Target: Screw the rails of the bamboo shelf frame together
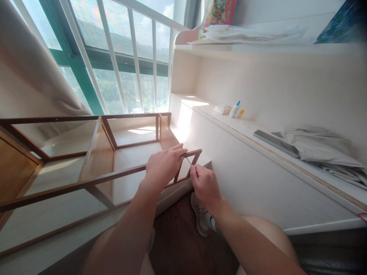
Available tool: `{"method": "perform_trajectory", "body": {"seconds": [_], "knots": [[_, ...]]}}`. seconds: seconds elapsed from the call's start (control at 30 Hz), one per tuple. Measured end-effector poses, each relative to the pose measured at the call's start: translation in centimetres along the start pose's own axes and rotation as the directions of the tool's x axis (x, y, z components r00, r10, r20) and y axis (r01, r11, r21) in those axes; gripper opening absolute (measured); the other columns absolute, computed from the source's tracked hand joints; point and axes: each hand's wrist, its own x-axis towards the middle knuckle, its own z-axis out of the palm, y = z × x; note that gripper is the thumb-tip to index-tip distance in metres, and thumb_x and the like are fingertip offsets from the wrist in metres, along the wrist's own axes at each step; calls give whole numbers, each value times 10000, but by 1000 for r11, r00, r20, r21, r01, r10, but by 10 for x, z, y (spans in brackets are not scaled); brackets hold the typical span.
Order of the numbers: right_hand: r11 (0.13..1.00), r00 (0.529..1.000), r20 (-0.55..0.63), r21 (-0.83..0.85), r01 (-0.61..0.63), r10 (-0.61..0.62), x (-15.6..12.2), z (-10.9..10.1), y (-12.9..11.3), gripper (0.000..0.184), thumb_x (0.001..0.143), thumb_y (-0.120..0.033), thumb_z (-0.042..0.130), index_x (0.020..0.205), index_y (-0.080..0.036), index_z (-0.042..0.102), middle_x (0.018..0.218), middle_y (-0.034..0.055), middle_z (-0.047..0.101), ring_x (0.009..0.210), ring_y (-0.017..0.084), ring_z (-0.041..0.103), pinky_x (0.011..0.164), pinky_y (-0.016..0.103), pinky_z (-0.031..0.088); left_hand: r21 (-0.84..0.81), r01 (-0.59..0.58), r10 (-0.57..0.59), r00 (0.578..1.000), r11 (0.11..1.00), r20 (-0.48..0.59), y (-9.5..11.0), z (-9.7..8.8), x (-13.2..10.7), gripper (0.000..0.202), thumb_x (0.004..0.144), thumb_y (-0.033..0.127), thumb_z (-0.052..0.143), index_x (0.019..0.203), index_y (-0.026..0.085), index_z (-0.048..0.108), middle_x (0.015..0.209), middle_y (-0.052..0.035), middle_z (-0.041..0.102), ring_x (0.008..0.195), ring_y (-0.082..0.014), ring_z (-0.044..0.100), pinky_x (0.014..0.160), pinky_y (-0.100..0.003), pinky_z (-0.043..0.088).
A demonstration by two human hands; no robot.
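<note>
A brown wooden shelf frame lies on its side at the left and centre, with wood panels across it. My left hand is closed over its upper rail close to the right end, fingertips pressed together by the rail. Just to the right, my right hand is a fist around a thin rod-like tool. The tool's slim shaft slants up toward the rail beside my left fingertips. Its handle is hidden in the fist, and I cannot tell whether the tip sits in a screw.
A white ledge at the right bears a glue-like bottle, a dark phone-like slab and folded plastic bags. White railings and a window stand behind the frame. A shoe rests on the dark floor below.
</note>
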Motion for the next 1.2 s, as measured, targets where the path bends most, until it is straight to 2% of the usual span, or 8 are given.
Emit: {"method": "perform_trajectory", "body": {"seconds": [0.2, 0.63, 0.9, 1.2], "knots": [[998, 1000, 1, -65, 23, -23, 1, -2, -1, 353, 965, -300, 343, 652, -197, 467, 587, 11, 554, 559, 133, 491, 585, 261, 266, -1, 13, -13, 1000, 1000, 6, 0, 0, 0, 345, 926, 473, 304, 1166, 483, 551, 1389, 162, 475, 951, -178, 646, 649, -279, 445], [995, 999, -9, -85, 46, -47, 2, -2, -1, 356, 960, -286, 354, 656, -190, 511, 588, 18, 572, 559, 133, 497, 574, 263, 257, -2, 10, -10, 1000, 1000, 1, 0, 1, 0, 342, 923, 466, 314, 1167, 471, 554, 1389, 153, 479, 952, -176, 645, 660, -282, 449], [991, 998, -5, -118, 61, -62, 4, -5, 0, 376, 967, -305, 347, 640, -189, 490, 584, 13, 563, 545, 126, 471, 566, 272, 230, -7, 25, -25, 1000, 1000, 18, 2, -1, 0, 342, 917, 458, 331, 1170, 469, 562, 1390, 137, 484, 967, -182, 644, 697, -294, 463], [971, 998, 27, -228, 66, -61, 3, -6, -7, 372, 968, -306, 357, 654, -181, 514, 605, 14, 595, 555, 117, 497, 559, 289, 186, -4, 19, -19, 1000, 1000, 14, 1, -1, 0, 341, 923, 463, 316, 1166, 474, 555, 1392, 150, 477, 956, -182, 646, 683, -291, 463]]}}
